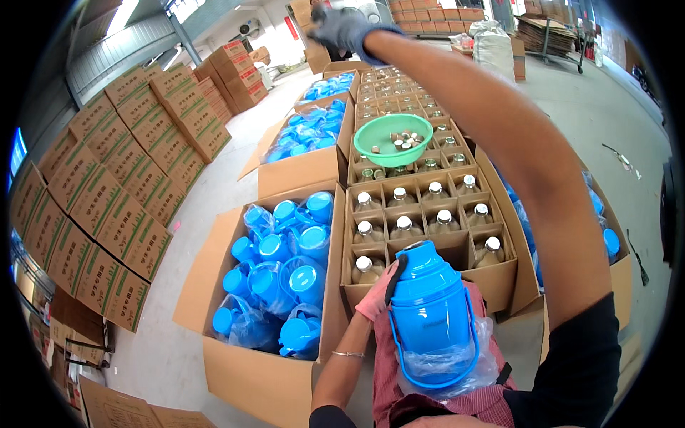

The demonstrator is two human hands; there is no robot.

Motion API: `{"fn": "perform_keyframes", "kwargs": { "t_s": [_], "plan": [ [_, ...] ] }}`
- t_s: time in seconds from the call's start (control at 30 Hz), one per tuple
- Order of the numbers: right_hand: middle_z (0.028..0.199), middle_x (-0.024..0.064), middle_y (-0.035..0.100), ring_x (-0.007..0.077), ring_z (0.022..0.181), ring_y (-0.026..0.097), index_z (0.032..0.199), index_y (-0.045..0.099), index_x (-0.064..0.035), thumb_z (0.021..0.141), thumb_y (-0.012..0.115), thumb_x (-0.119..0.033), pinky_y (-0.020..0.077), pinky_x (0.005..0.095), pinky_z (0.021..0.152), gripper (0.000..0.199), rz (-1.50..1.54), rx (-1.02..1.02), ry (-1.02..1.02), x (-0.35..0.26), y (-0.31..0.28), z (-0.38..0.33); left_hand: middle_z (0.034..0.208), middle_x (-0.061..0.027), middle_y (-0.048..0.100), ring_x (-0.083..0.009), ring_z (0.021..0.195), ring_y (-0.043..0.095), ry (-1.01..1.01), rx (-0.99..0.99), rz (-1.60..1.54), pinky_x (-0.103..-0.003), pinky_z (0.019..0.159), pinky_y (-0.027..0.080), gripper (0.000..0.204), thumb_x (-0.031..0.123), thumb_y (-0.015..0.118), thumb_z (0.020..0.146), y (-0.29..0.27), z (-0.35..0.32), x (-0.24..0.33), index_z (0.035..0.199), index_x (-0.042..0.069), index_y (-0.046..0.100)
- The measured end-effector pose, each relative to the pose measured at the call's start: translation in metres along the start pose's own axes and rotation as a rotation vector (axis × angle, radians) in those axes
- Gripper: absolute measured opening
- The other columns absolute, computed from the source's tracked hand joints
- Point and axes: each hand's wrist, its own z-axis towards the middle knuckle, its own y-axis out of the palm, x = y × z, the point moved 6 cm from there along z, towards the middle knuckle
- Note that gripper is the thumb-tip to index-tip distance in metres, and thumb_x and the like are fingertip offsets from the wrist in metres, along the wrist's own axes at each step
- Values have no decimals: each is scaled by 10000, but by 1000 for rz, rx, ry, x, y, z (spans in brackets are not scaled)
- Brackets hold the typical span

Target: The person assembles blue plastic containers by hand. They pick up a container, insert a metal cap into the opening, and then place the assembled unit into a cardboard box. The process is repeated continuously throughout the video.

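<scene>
My left hand [377, 298], in a pink and black glove, grips the side of a blue thermos flask [428, 299] near its neck. The flask leans against my body, its blue carrying handle hanging down in front and clear plastic wrap [464, 364] bunched round its lower part. My right arm stretches far forward and up across the view. At its end my right hand [341, 32], in a grey glove, is above the far end of the cartons; its fingers are too unclear to read. Just ahead of the flask stands a divided carton [435, 280] of white-capped glass bottles [405, 227].
A green basin [391, 121] with several small caps rests on the bottle cartons. At left, an open carton [246, 378] holds blue flask bodies [273, 246] in plastic; another carton [528, 282] stands at right. Stacked boxes [107, 214] line the left side. White sacks [492, 53] stand farther back.
</scene>
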Motion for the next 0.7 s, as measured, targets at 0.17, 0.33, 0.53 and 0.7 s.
{"fn": "perform_keyframes", "kwargs": {
  "t_s": [0.17,0.33,0.53,0.7],
  "plan": [
    [1033,190,678,353,953,662,1245,542,-144,901,550,-231,530,455,816,354,454,559,206,23,-70,-23,1441,-142,374,-215,1337,358,25,-18,116,-324,1096,318,630,457,376,1007,-16,8,-14,1461,27,295],
    [1299,95,527,302,1122,557,1297,516,-253,893,554,-302,481,458,911,409,-84,244,-693,-20,66,-224,1464,-126,365,-235,1338,368,-188,4,-300,-336,1107,303,682,465,461,971,-30,5,-43,1482,58,263],
    [1289,97,526,176,1193,479,1347,479,-117,912,583,-456,414,325,997,561,1381,-819,261,-24,151,-426,1338,-159,505,-217,1217,484,24,4,197,-307,1037,371,618,486,387,992,3,3,9,1362,-6,444],
    [1126,91,587,173,1054,556,1229,542,-86,817,646,-575,452,317,915,648,1422,-714,574,-43,131,-436,1306,-152,525,-214,1178,507,171,22,353,-311,1028,383,552,420,398,1004,-10,0,1,1349,-8,453]
  ]
}}
